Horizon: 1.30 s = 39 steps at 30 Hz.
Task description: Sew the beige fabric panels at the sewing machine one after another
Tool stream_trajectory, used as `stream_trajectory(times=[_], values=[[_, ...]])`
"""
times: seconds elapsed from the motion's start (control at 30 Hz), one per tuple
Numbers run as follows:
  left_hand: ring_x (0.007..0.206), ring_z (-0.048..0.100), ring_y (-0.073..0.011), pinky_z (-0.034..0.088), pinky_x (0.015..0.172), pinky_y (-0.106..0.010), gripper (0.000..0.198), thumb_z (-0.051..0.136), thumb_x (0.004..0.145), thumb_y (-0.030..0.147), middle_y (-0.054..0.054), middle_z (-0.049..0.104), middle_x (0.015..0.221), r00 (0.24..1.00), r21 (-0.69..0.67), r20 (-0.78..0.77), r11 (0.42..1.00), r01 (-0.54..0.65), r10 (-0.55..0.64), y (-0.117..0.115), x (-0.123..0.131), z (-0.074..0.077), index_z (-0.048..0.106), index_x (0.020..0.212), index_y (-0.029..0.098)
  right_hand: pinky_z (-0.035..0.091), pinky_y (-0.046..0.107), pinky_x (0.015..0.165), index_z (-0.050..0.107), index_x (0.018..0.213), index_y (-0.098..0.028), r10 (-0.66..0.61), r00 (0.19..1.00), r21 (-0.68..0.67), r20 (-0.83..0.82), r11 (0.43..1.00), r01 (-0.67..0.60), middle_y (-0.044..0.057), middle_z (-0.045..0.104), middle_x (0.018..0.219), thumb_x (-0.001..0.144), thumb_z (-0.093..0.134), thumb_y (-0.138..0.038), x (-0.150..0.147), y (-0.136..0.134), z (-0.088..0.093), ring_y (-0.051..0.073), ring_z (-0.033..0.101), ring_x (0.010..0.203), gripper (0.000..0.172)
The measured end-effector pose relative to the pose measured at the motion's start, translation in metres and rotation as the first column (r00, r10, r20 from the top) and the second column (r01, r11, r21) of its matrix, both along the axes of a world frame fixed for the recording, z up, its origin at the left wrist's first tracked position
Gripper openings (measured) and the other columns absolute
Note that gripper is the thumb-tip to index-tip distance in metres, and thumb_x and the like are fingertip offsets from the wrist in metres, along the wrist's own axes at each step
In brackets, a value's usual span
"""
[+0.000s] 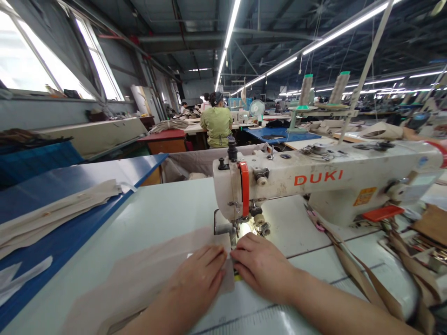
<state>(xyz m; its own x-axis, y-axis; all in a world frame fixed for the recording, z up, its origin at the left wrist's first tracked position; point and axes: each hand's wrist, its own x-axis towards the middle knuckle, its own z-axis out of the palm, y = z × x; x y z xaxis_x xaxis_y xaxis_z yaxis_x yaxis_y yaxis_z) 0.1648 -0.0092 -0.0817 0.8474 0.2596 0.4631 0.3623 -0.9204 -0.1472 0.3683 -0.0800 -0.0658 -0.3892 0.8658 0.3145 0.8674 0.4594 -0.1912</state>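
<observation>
A pale beige piece of fabric [150, 260] lies across the table at the left and reaches under the needle area of a white sewing machine [279, 181]. My left hand [200, 274] rests on it, fingers bent and together, gripping it close to its right edge. Just in front of the presser foot, my right hand [261, 265] is closed, its fingertips pinching at that same edge. The two hands almost touch. A lamp lights the needle area, which my right fingers partly hide.
Beige cloth strips [352, 265] hang over the table at the right. More cloth pieces [59, 209] lie on a blue table [104, 218] at the left. Thread cones [305, 90] stand behind the machine. A person in a green top [216, 121] sits farther ahead.
</observation>
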Motion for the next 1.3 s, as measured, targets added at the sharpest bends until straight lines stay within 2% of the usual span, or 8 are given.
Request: stream_trajectory(times=[0.17,0.4,0.67,0.8,0.9,1.07,1.3], values=[[0.101,0.069,-0.0234,0.060,0.089,-0.036,0.032,0.044,0.095,0.022,-0.010,0.073,0.112,0.999,0.016,0.045,1.000,-0.026,0.026,-0.001,-0.007,-0.002,0.067,0.116,0.014,0.044,0.031,0.087,0.067,0.098,-0.017,-0.002,1.000,-0.010,0.024,1.000,0.002,0.005,0.064,0.095,0.096,0.054,-0.022,-0.001,0.001,0.001,0.021,0.054,0.095,0.014],[0.107,0.068,-0.0236,0.058,0.094,-0.038,0.035,0.048,0.092,0.021,-0.010,0.072,0.119,0.998,-0.132,0.034,0.990,-0.054,0.059,0.001,0.003,-0.008,0.065,0.123,0.017,0.045,0.031,0.086,0.067,0.094,-0.016,-0.023,0.998,-0.011,0.066,1.000,0.023,0.005,0.064,0.092,0.096,0.054,-0.020,0.001,0.003,0.006,0.021,0.055,0.092,0.014],[0.111,0.067,-0.0247,0.056,0.097,-0.040,0.035,0.049,0.094,0.025,-0.011,0.071,0.121,0.999,-0.188,0.009,0.981,-0.051,0.053,0.012,0.015,-0.009,0.066,0.123,0.017,0.044,0.031,0.089,0.067,0.093,-0.017,-0.071,0.997,0.013,0.044,0.997,0.070,0.005,0.065,0.093,0.095,0.056,-0.020,0.007,0.007,0.003,0.021,0.055,0.094,0.012],[0.110,0.067,-0.0261,0.057,0.095,-0.043,0.035,0.047,0.094,0.025,-0.012,0.071,0.120,0.998,-0.181,-0.009,0.981,-0.067,0.066,0.018,0.021,-0.008,0.067,0.122,0.015,0.044,0.032,0.090,0.067,0.097,-0.016,-0.100,0.994,0.011,0.032,0.995,0.100,0.006,0.065,0.096,0.095,0.056,-0.020,0.009,0.011,0.003,0.021,0.055,0.095,0.012],[0.112,0.067,-0.0245,0.055,0.098,-0.041,0.035,0.045,0.095,0.025,-0.011,0.071,0.120,0.998,-0.164,0.030,0.986,-0.041,0.046,0.019,0.022,-0.012,0.066,0.122,0.017,0.043,0.032,0.089,0.067,0.095,-0.016,-0.117,0.993,0.009,0.023,0.993,0.117,0.007,0.065,0.096,0.095,0.056,-0.020,0.009,0.012,0.002,0.021,0.055,0.095,0.011],[0.107,0.069,-0.0226,0.057,0.096,-0.037,0.033,0.047,0.095,0.024,-0.009,0.072,0.118,0.995,-0.049,0.096,0.999,-0.022,0.027,0.014,0.020,-0.018,0.065,0.121,0.018,0.044,0.031,0.088,0.066,0.091,-0.018,-0.124,0.992,-0.007,0.006,0.992,0.124,0.005,0.064,0.092,0.096,0.052,-0.017,0.007,0.010,0.001,0.020,0.056,0.093,0.015],[0.100,0.071,-0.0217,0.059,0.090,-0.035,0.031,0.046,0.094,0.022,-0.009,0.075,0.111,0.992,0.057,0.124,0.998,-0.016,0.009,0.021,0.027,-0.015,0.066,0.117,0.016,0.043,0.030,0.085,0.066,0.094,-0.018,-0.176,0.984,-0.001,0.000,0.984,0.176,0.004,0.064,0.092,0.095,0.053,-0.017,0.008,0.011,-0.001,0.019,0.057,0.091,0.013]])
